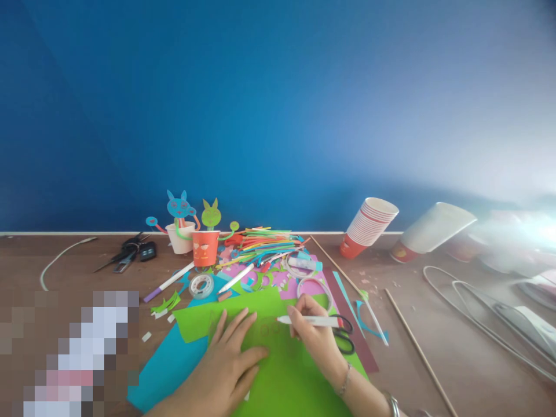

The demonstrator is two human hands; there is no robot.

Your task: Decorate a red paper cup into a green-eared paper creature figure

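Observation:
My left hand lies flat with fingers spread on a sheet of green paper. Pinched in my right hand is a white marker, its reddish tip pointing left over the paper. Small red outlined shapes show faintly on the green near that tip. Black-handled scissors lie just right of my right hand, their blades hidden. Under the green paper is a blue sheet, partly covered.
Behind stand a red cup figure and a white cup figure. Coloured pipe cleaners, a tape roll and a glue stick lie nearby. Stacked paper cups, a wooden stick and a cable are right.

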